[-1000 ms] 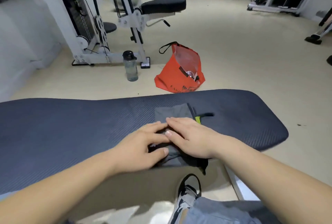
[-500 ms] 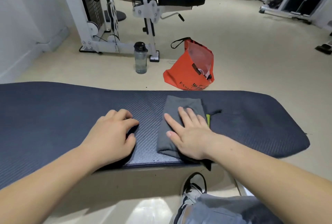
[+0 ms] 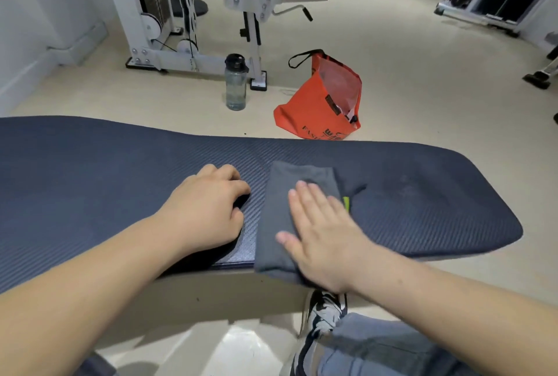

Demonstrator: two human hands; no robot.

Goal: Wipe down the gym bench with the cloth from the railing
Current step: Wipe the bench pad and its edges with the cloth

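We are pressing our right hand (image 3: 324, 233), fingers flat, on the grey cloth (image 3: 287, 194) at frame centre; our left hand (image 3: 208, 209) is resting half-curled, grasping nothing, on the counter (image 3: 90, 170).

right hand (image 3: 324, 236) flat on cloth (image 3: 283, 194) | left hand (image 3: 208, 209) curled on bench (image 3: 105, 170)

Bright, even indoor light, apparently from overhead. Soft shadows under left hand (image 3: 208, 209) and beneath table (image 3: 422, 194) near edge. Glare patch on floor (image 3: 229, 345) at bottom. Wide-angle bend: table edge curves, forearms stretched at corners. Slight blur on right hand (image 3: 323, 233) fingers (image 3: 302, 194); far gym machines soft.
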